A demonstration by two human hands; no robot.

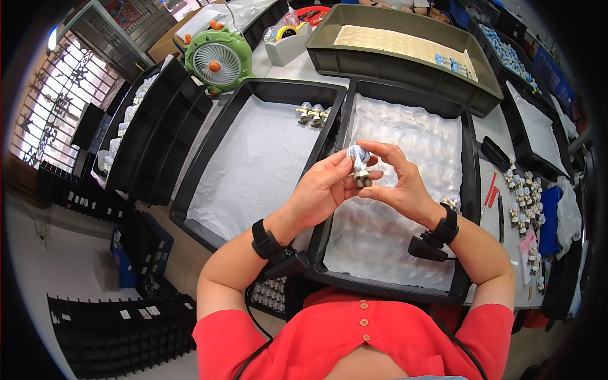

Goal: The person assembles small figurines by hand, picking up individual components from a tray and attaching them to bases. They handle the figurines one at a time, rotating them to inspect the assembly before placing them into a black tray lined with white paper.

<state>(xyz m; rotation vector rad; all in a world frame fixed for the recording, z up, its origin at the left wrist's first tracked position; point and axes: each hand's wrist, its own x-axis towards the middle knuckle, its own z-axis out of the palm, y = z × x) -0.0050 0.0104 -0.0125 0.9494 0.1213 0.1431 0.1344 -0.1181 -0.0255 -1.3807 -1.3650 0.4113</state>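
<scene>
Between both hands I hold a small figurine (360, 166) with a pale blue-and-white upper part and dark feet, upright above the paper-lined trays. My left hand (323, 185) pinches its left side between thumb and fingers. From the other side, my right hand (405, 187) closes on it with forefinger and thumb, near its top and its feet. Under my hands lies a black tray (468, 158) lined with white, lumpy sheeting. A second black tray (221, 115) to its left has flat white paper and several similar figurines (313, 114) in its far right corner.
An olive bin (405, 66) stands behind the trays, and a green fan (218, 60) sits at the far left. More figurines (524, 199) lie on the right, near red pens (490, 190) and a blue box (550, 215). Stacked black trays (149, 136) lean at the left.
</scene>
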